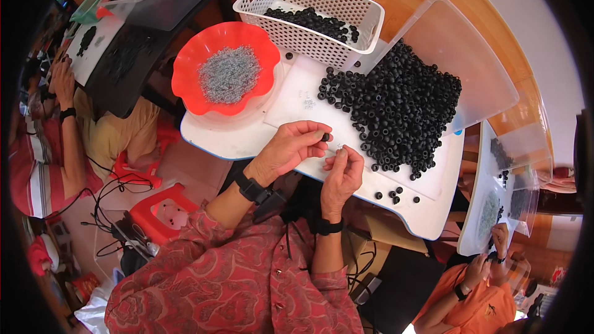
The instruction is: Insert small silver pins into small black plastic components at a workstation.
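in the head view, the left hand (pixel 293 148) pinches one small black piece (pixel 325 137) between thumb and fingertip, above the near part of the white table (pixel 226 137); the fingers cover part of it. the right hand (pixel 342 174) is just beside it, thumb and forefinger brought close together; something tiny and pale seems to show at their tips, but i cannot tell whether it is gripped. the other right-hand fingers are curled and partly hidden. at both sides, co-workers and their benches are cut by the dark fisheye rim, and their handwork is too small to read.

the table's near edge, trimmed in blue, curves beneath the hands, and both forearms reach over it. white surface shows between the left hand and the red bowl (pixel 185 80); the space between the right hand and the heap of black pieces (pixel 405 108) is narrow. a few loose black pieces (pixel 397 191) lie near the edge, right of the right hand.

the wavy-rimmed bowl holds many tiny silvery pieces (pixel 229 74). behind it, a white perforated basket (pixel 312 48) has black pieces over part of its floor. a translucent bin (pixel 476 65) adjoins the heap at right; how it rests is hard to tell.
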`<state>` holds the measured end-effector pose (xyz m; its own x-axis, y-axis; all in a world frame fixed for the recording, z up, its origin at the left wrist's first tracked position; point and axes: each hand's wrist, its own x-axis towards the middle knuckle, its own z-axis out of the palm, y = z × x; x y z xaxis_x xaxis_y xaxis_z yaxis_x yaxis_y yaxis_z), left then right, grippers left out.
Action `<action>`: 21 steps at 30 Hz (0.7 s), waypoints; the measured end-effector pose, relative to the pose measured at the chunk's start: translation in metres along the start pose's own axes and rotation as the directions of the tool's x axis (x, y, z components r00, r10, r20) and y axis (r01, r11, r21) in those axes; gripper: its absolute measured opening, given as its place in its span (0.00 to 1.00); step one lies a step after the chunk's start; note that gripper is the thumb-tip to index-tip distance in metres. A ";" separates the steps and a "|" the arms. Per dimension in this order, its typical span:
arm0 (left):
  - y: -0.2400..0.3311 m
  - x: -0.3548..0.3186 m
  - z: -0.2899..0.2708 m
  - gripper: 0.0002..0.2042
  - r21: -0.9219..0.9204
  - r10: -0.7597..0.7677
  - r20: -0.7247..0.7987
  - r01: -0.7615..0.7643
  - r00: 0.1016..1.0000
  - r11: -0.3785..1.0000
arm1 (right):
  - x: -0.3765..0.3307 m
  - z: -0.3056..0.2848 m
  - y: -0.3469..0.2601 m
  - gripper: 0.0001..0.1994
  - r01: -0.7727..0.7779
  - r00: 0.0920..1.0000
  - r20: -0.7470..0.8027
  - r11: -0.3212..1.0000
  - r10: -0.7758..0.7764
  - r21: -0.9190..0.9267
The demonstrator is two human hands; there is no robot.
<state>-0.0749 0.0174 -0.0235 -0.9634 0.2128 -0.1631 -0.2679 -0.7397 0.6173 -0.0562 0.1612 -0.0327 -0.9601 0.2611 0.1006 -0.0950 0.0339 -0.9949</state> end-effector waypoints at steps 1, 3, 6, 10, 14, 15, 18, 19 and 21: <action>-0.002 -0.003 -0.002 0.12 -0.027 0.002 0.015 -0.001 1.000 1.000 | 0.000 0.000 0.001 0.07 -0.001 1.000 0.004 1.000 0.001 -0.001; -0.006 -0.006 -0.006 0.13 -0.056 0.006 0.031 -0.004 1.000 0.998 | 0.001 -0.001 0.003 0.06 0.024 1.000 0.010 1.000 -0.024 0.006; -0.007 -0.011 -0.011 0.13 -0.091 0.025 0.030 -0.023 0.999 0.996 | 0.001 -0.002 0.003 0.05 0.013 0.999 0.036 1.000 -0.015 0.028; -0.005 -0.018 -0.013 0.13 -0.092 0.015 0.035 -0.012 0.999 0.996 | -0.002 0.000 -0.006 0.05 0.014 0.997 0.069 1.000 -0.016 0.026; -0.005 -0.021 -0.016 0.13 -0.091 0.043 0.023 -0.040 0.999 0.995 | -0.010 0.006 -0.021 0.05 -0.004 0.994 0.106 0.999 0.000 0.045; -0.006 -0.022 -0.017 0.13 -0.094 0.044 0.021 -0.042 0.999 0.995 | -0.012 0.008 -0.024 0.05 -0.007 0.993 0.120 0.998 0.000 0.061; -0.010 -0.021 -0.021 0.14 -0.133 0.055 0.041 -0.049 0.998 0.990 | -0.015 0.014 -0.026 0.06 0.053 0.987 0.147 0.998 -0.059 0.041; -0.010 -0.021 -0.023 0.14 -0.136 0.058 0.050 -0.051 0.997 0.989 | -0.015 0.015 -0.027 0.06 0.053 0.987 0.149 0.998 -0.058 0.039; -0.010 -0.021 -0.024 0.14 -0.141 0.063 0.055 -0.055 0.996 0.988 | -0.016 0.017 -0.028 0.05 0.038 0.985 0.166 0.998 -0.046 0.050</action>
<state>-0.0521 0.0049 -0.0452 -0.9764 0.2003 -0.0809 -0.2132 -0.8331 0.5104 -0.0428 0.1397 -0.0064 -0.9849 0.0959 0.1439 -0.1450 -0.0048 -0.9894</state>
